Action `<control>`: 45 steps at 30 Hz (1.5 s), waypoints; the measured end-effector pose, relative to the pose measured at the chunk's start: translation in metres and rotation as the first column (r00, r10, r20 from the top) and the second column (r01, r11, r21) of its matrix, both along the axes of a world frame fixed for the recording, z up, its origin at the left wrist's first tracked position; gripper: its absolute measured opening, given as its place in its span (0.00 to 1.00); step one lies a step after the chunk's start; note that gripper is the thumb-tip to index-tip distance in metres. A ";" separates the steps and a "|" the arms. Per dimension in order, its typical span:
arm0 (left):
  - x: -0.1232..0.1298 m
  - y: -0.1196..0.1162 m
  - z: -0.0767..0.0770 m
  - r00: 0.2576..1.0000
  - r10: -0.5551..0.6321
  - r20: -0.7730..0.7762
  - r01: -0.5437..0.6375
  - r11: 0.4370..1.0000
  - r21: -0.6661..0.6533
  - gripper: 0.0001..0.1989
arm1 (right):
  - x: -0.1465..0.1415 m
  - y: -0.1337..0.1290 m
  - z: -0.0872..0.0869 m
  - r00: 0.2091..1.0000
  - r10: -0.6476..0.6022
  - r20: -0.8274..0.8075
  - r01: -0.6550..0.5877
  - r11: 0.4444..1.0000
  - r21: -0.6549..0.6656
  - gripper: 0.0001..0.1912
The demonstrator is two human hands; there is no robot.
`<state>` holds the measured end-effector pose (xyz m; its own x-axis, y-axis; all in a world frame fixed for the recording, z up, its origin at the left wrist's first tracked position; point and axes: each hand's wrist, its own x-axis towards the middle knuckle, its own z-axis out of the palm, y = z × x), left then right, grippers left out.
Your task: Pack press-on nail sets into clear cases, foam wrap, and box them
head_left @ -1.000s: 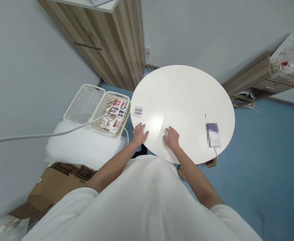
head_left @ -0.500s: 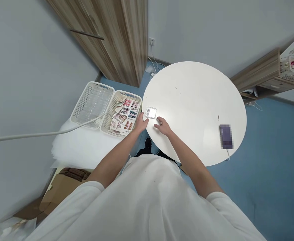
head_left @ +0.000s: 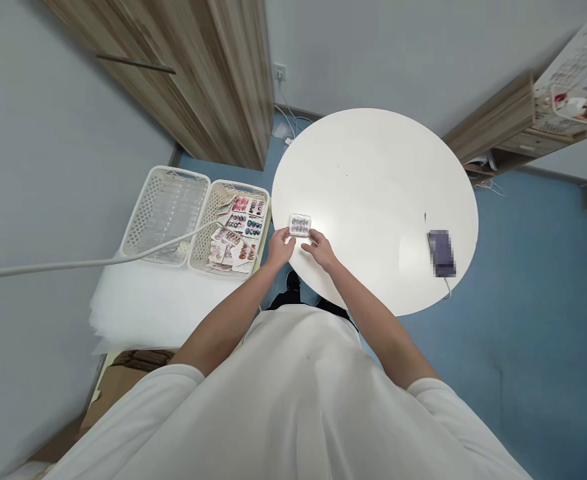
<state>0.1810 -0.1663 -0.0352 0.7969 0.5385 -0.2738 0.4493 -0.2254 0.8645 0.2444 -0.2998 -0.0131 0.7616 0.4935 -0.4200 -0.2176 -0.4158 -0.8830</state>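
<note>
A small clear plastic case (head_left: 300,225) with rows of shiny, grey-pink press-on nails is in front of me at the near left edge of the round table. My left hand (head_left: 280,247) has its fingers at the case's lower left corner. At the right side, the fingers of my right hand (head_left: 321,249) touch the case, with the thumb pointing inward. Between them the two hands grip the case by its sides. Whether it rests fully on the tabletop I cannot tell.
Left of the white table (head_left: 373,173) stands a white basket (head_left: 206,230) of nail cards, beside another basket (head_left: 132,223) of clear cases. A white cable (head_left: 98,265) crosses over them. White sheets (head_left: 143,300) lie nearer me. A blurred-out dark device (head_left: 441,253) sits at the table's right.
My right hand has moved in to the case, and its fingers now touch the right side. Glare has left the case's top, so the nails inside show. The view has shifted slightly.
</note>
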 end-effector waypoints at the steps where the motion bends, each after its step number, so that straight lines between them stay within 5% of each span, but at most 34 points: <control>1: 0.000 -0.006 0.000 1.000 -0.003 0.021 0.003 1.000 -0.008 0.21 | 0.000 -0.007 0.000 0.999 -0.021 0.025 0.021 1.000 -0.011 0.33; 6: 0.004 -0.046 0.009 0.992 -0.083 0.094 0.086 0.996 -0.023 0.19 | -0.001 -0.055 0.001 0.979 -0.080 0.186 0.096 0.992 -0.080 0.26; 13: 0.004 -0.118 0.021 0.942 -0.315 0.120 0.310 0.949 0.053 0.16 | -0.004 -0.155 0.003 0.932 -0.027 0.361 0.098 0.979 -0.179 0.21; 21: -0.004 -0.187 0.015 0.895 -0.441 0.068 0.433 0.895 0.103 0.16 | -0.014 -0.241 -0.004 0.907 0.052 0.418 0.066 0.963 -0.261 0.20; 33: -0.028 -0.219 0.007 0.888 -0.451 -0.093 0.459 0.849 0.262 0.15 | -0.032 -0.265 -0.015 0.882 0.243 0.404 -0.086 0.926 -0.369 0.20; 38: -0.023 -0.213 0.010 0.842 -0.528 -0.115 0.520 0.735 0.435 0.21 | -0.027 -0.261 -0.010 0.798 0.370 0.476 -0.122 0.872 -0.474 0.22; 42: -0.014 -0.202 0.012 0.727 -0.676 -0.118 0.629 0.588 0.509 0.28 | -0.011 -0.250 -0.003 0.644 0.581 0.498 -0.243 0.772 -0.587 0.33; 45: -0.008 -0.195 0.012 0.651 -0.745 -0.144 0.696 0.511 0.505 0.28 | 0.002 -0.243 -0.001 0.567 0.682 0.462 -0.317 0.698 -0.642 0.29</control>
